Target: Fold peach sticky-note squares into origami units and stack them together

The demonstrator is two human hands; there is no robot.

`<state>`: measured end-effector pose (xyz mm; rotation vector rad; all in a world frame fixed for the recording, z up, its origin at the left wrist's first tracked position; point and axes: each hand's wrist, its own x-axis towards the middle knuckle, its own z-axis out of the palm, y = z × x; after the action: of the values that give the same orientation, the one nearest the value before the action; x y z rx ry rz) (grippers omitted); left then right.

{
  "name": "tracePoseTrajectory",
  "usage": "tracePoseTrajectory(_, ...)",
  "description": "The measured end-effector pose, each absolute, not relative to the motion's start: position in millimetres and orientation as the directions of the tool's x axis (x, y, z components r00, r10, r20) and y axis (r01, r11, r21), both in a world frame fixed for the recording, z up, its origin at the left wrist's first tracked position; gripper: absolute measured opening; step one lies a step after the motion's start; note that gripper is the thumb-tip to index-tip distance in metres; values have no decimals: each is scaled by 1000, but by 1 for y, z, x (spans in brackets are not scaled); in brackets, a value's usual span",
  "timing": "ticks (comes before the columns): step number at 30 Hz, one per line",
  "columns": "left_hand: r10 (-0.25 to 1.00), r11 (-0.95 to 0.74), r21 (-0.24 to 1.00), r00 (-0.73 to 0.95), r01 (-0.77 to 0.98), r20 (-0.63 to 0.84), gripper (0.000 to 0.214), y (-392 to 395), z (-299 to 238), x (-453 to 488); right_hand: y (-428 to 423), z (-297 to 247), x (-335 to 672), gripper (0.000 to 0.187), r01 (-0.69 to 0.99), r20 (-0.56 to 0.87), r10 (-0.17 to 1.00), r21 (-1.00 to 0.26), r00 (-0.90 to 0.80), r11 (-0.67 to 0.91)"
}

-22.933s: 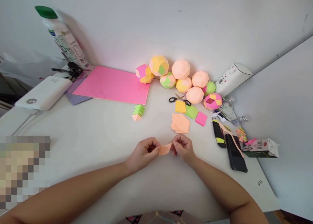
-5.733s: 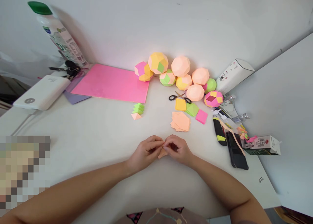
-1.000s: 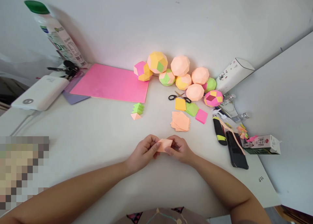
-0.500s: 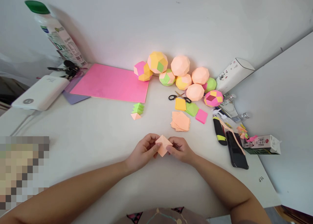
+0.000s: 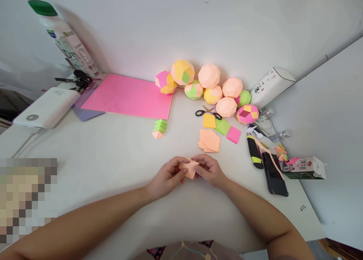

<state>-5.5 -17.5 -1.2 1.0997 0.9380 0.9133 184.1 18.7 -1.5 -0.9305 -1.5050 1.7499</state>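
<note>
A small folded peach paper piece (image 5: 189, 168) sits between my two hands, just above the white table (image 5: 113, 158). My left hand (image 5: 167, 176) pinches its left side with thumb and fingers closed. My right hand (image 5: 210, 171) grips its right side, fingers curled over the top edge. A loose stack of peach paper squares (image 5: 210, 140) lies just beyond my hands. Finished folded units, green on top and peach below (image 5: 159, 129), rest to the left of that stack.
Several paper polyhedron balls (image 5: 210, 87) line the wall. Scissors (image 5: 207, 113), coloured squares (image 5: 222, 126), a pink sheet (image 5: 127, 96), a power bank (image 5: 47, 108), a bottle (image 5: 66, 40), a phone (image 5: 274, 173), a cutter (image 5: 254, 152) and a small carton (image 5: 304, 168) lie around.
Over the last second both hands turned the peach piece from flat to a diamond and pressed it into a more folded shape. Hands stayed in place; nothing else moved.
</note>
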Motion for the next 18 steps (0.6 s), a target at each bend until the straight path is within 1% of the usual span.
tracePoseTrajectory(4, 930, 208, 971, 332, -121, -158, 28, -17, 1, -6, 19, -1, 184, 25, -23, -105, 851, -990, -515, -136)
tracePoseTrajectory(8, 934, 203, 970, 324, -136, -150, 28, -17, 4, -5, 18, -3, 184, 23, 21, -121, 853, -992, -507, -128)
tracePoseTrajectory(15, 933, 192, 969, 335, -154, -132, 25, -17, 1, -4, 17, 1, 181, 18, 95, -86, 872, -994, -483, -45)
tracePoseTrajectory(18, 934, 191, 971, 331, -141, -135, 26, -17, 1, -4, 17, 2, 181, 18, 98, -81, 873, -994, -481, -38)
